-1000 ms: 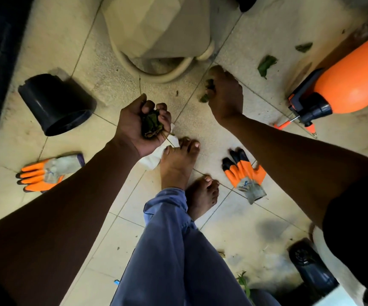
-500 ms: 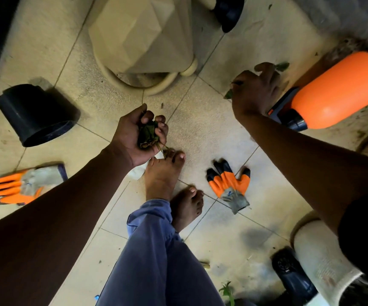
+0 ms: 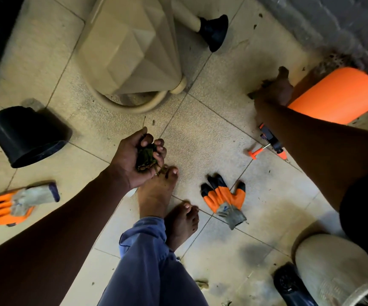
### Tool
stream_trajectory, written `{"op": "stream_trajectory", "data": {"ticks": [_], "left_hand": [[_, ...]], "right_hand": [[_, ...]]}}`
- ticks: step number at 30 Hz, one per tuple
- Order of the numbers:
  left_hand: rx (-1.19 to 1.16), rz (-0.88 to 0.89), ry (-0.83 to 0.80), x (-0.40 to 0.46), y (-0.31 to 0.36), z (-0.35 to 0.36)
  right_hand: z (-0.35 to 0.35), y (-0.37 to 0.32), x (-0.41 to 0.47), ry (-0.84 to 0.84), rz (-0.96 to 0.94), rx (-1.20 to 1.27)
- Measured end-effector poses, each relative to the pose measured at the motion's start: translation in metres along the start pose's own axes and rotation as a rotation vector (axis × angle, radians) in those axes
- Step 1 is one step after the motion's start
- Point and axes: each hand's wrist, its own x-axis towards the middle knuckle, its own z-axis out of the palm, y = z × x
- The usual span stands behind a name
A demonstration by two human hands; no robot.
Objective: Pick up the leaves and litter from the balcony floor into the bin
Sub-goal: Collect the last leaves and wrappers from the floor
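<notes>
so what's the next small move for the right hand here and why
Probably close the fingers on the leaf scraps under the right hand and lift them away. That hand is down on the tiles beside the orange sprayer with dark bits at its fingertips, while the left hand already grips a bunch of leaves.

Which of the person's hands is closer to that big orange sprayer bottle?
Right. The right hand reaches down to the floor just beside the orange sprayer. The left hand, holding a bunch of leaves, is far off near the feet.
</notes>
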Motion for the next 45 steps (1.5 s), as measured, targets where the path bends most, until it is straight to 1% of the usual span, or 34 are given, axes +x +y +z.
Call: {"op": "stream_trajectory", "data": {"ticks": [1, 2, 3, 4, 5, 6, 9, 10, 11, 12, 13, 14, 15, 16, 17, 18, 20, 21, 23, 25, 26, 27, 29, 30, 32, 34, 35, 36, 38, 41, 42, 43, 44, 45], "left_hand": [[-0.003, -0.001, -0.005, 0.003, 0.001, -0.001], [-0.004, -0.001, 0.000, 0.004, 0.001, 0.000], [-0.008, -0.005, -0.002, 0.005, 0.002, 0.000], [-0.006, -0.004, -0.002, 0.006, 0.001, 0.001], [-0.011, -0.001, -0.001, 0.006, 0.001, 0.001], [-0.014, 0.005, 0.007, 0.005, 0.000, 0.003], [-0.025, 0.005, 0.030, 0.004, -0.002, 0.009], [-0.030, 0.009, 0.039, 0.003, -0.002, 0.011], [-0.036, 0.016, 0.048, 0.002, -0.002, 0.015], [-0.041, 0.024, 0.059, 0.002, -0.003, 0.019], [-0.048, 0.034, 0.073, 0.002, -0.003, 0.022], [-0.060, 0.044, 0.088, 0.001, -0.004, 0.028], [-0.077, 0.059, 0.105, 0.001, -0.006, 0.032], [-0.085, 0.082, 0.124, 0.000, -0.008, 0.037], [-0.082, 0.112, 0.148, 0.000, -0.010, 0.042], [-0.079, 0.142, 0.166, -0.001, -0.012, 0.048], [-0.133, 0.180, 0.172, -0.005, -0.018, 0.059], [-0.164, 0.195, 0.166, -0.008, -0.021, 0.063], [-0.209, 0.214, 0.150, -0.012, -0.025, 0.067], [-0.247, 0.238, 0.169, -0.017, -0.028, 0.069], [-0.262, 0.252, 0.197, -0.020, -0.028, 0.067], [-0.265, 0.268, 0.237, -0.021, -0.027, 0.063], [-0.293, 0.296, 0.308, -0.021, -0.022, 0.044], [-0.310, 0.302, 0.319, -0.022, -0.020, 0.033], [-0.308, 0.326, 0.346, -0.026, -0.013, 0.013], [-0.276, 0.363, 0.382, -0.032, -0.006, 0.003], [-0.260, 0.384, 0.392, -0.036, -0.002, 0.002], [-0.258, 0.398, 0.398, -0.040, 0.003, 0.002], [-0.307, 0.391, 0.413, -0.041, 0.011, -0.004], [-0.422, 0.389, 0.426, -0.043, 0.025, -0.025], [-0.429, 0.394, 0.416, -0.045, 0.029, -0.031], [-0.418, 0.400, 0.392, -0.049, 0.032, -0.034], [-0.410, 0.404, 0.357, -0.053, 0.034, -0.038], [-0.409, 0.400, 0.325, -0.055, 0.033, -0.043]], "right_hand": [[0.004, -0.003, 0.004, -0.042, 0.087, 0.075], [0.001, -0.005, 0.012, -0.094, 0.123, 0.124], [-0.001, -0.001, 0.014, -0.069, 0.105, 0.053], [-0.006, -0.001, 0.015, -0.110, 0.084, 0.037], [-0.010, 0.000, 0.017, -0.070, 0.070, 0.048], [-0.010, -0.005, 0.018, -0.067, 0.080, 0.038], [-0.001, -0.011, 0.010, -0.223, 0.125, 0.151], [0.004, -0.014, 0.008, -0.216, 0.119, 0.125], [-0.017, -0.004, 0.020, -0.267, 0.119, 0.172], [-0.008, -0.006, 0.023, -0.286, 0.126, 0.145], [0.025, -0.011, 0.015, -0.287, 0.070, 0.064], [0.076, -0.024, -0.004, -0.241, 0.011, -0.042], [0.126, -0.044, -0.019, -0.181, -0.116, -0.273], [0.178, -0.068, -0.027, -0.233, -0.190, -0.488], [0.226, -0.080, -0.038, -0.254, -0.323, -0.661], [0.264, -0.084, -0.047, -0.217, -0.470, -0.834], [0.296, -0.073, -0.069, -0.143, -0.705, -1.119], [0.286, -0.062, -0.075, -0.070, -0.829, -1.213], [0.280, -0.057, -0.071, 0.044, -0.980, -1.496], [0.292, -0.062, -0.067, 0.040, -0.981, -1.637], [0.300, -0.062, -0.066, -0.017, -0.960, -1.722], [0.304, -0.059, -0.068, -0.089, -0.927, -1.821], [0.307, -0.049, -0.072, -0.294, -0.787, -2.006], [0.308, -0.044, -0.075, -0.399, -0.771, -2.056], [0.308, -0.033, -0.078, -0.569, -0.820, -2.051], [0.306, -0.017, -0.083, -0.605, -0.917, -1.950], [0.305, -0.011, -0.086, -0.577, -0.952, -1.841], [0.307, -0.005, -0.088, -0.535, -0.931, -1.703], [0.311, 0.000, -0.087, -0.435, -0.798, -1.418], [0.319, -0.003, -0.050, -0.184, -0.735, -1.242], [0.324, -0.010, -0.032, -0.077, -0.658, -1.168], [0.330, -0.020, -0.014, 0.022, -0.521, -1.064], [0.337, -0.030, 0.004, 0.095, -0.344, -0.945], [0.342, -0.040, 0.019, 0.125, -0.167, -0.849]]}}
